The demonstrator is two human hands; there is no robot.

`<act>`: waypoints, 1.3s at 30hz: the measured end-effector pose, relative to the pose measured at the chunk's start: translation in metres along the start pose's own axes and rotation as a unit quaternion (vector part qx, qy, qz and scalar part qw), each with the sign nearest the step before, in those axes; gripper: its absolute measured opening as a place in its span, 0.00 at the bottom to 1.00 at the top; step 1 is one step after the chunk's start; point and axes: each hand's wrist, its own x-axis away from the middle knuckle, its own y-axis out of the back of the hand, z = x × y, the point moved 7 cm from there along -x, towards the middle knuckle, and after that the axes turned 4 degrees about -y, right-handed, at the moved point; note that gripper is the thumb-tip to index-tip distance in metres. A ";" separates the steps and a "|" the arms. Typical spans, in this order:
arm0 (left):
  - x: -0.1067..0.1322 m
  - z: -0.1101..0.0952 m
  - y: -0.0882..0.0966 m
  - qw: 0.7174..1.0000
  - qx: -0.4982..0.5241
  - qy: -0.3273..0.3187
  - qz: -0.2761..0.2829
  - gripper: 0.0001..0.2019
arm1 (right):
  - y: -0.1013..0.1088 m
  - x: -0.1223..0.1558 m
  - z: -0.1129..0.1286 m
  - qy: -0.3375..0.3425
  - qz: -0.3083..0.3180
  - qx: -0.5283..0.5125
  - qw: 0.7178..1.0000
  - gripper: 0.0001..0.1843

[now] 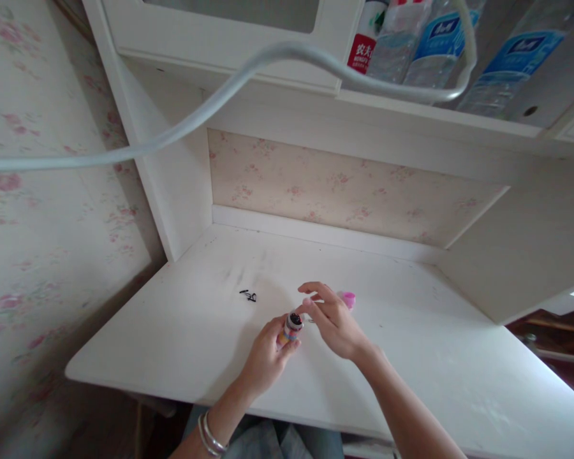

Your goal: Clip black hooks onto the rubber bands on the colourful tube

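My left hand (266, 356) is wrapped around a small jar (286, 337) with a colourful label. The jar is tilted, with no lid on it, and small dark things show in its mouth. Just right of the jar's mouth, my right hand (333, 320) hovers with its fingers apart, and I see nothing held in it. Behind the right hand lies a pink cap (349, 299), partly hidden by it. Several small black pieces, perhaps hair ties or clips (249, 296), lie on the table left of the jar.
The white desk (182, 331) has a back ledge and side panels. Above it is a cabinet shelf with several plastic bottles (440, 38). A pale cable or tube (191, 121) crosses the upper view close to the camera. Floral wallpaper (43, 223) covers the left wall.
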 end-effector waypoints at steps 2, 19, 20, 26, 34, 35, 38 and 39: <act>0.001 0.001 0.000 1.000 -0.002 0.004 0.006 0.17 | 0.001 -0.004 -0.012 -0.034 -0.019 -0.075 0.996 0.23; 0.008 -0.001 0.005 0.995 -0.097 0.008 0.008 0.17 | -0.148 -0.099 -0.058 0.036 0.225 0.140 0.964 0.18; 0.008 -0.001 0.006 0.995 -0.099 0.009 0.005 0.17 | -0.150 -0.101 -0.058 0.035 0.223 0.148 0.963 0.15; 0.007 -0.002 0.006 0.995 -0.102 0.007 0.008 0.16 | -0.140 -0.095 -0.068 -0.008 0.187 0.177 0.966 0.13; 0.006 -0.003 0.006 0.994 -0.106 0.004 0.009 0.13 | -0.101 -0.076 -0.095 -0.086 0.118 0.147 0.978 0.15; 0.006 -0.003 0.006 0.994 -0.106 0.004 0.009 0.13 | -0.095 -0.073 -0.097 -0.096 0.103 0.136 0.981 0.15; 0.007 -0.002 0.005 0.995 -0.103 0.010 0.010 0.13 | -0.074 -0.063 -0.100 -0.119 0.051 0.097 0.987 0.13; 0.007 -0.001 0.005 0.995 -0.100 0.013 0.011 0.13 | -0.065 -0.059 -0.098 -0.125 0.031 0.083 0.988 0.12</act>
